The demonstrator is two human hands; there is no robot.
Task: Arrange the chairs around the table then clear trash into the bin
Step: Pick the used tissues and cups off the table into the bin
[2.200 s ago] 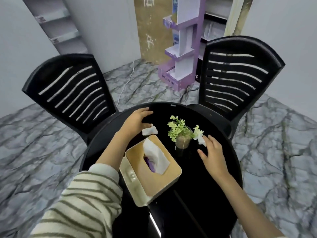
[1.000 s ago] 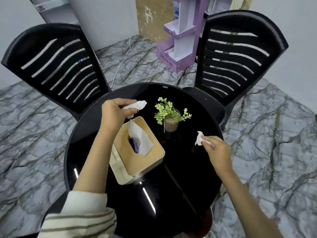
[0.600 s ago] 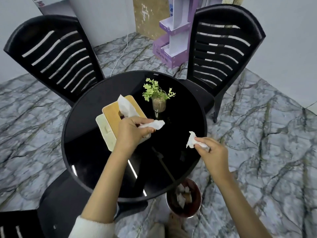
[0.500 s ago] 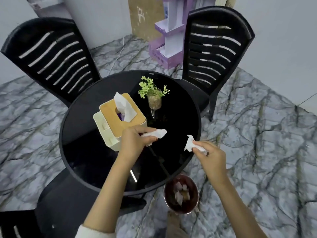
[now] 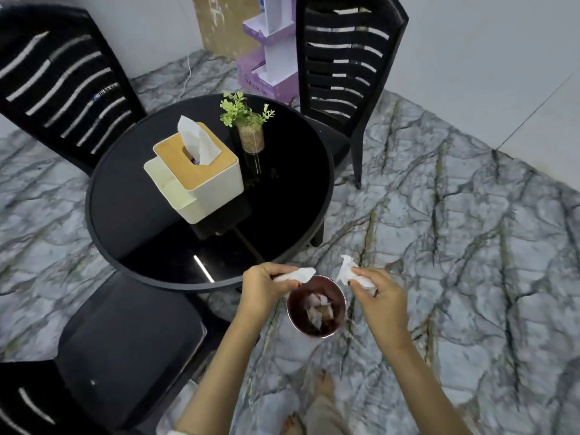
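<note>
A small round bin (image 5: pixel 316 331) with a dark red inside stands on the floor just off the black round table (image 5: pixel 131 215); it holds several paper scraps. My left hand (image 5: pixel 262 290) grips a crumpled white tissue (image 5: pixel 299 274) over the bin's left rim. My right hand (image 5: pixel 376 293) pinches a second crumpled tissue (image 5: pixel 346 271) above the bin's right rim. Three black slatted chairs ring the table: one at the far left (image 5: pixel 62 86), one at the far right (image 5: pixel 342 64), one at the near left (image 5: pixel 125 340).
A cream tissue box (image 5: pixel 201 180) with a wooden lid and a small potted plant (image 5: pixel 249 127) stand on the table. A purple cardboard display stand (image 5: pixel 270 61) is by the back wall. My bare feet (image 5: pixel 323 384) are on the marble floor below the bin.
Both hands, each holding a tissue picked off the table, have moved back from the tabletop to just over the bin. The view has tilted down toward the floor.
</note>
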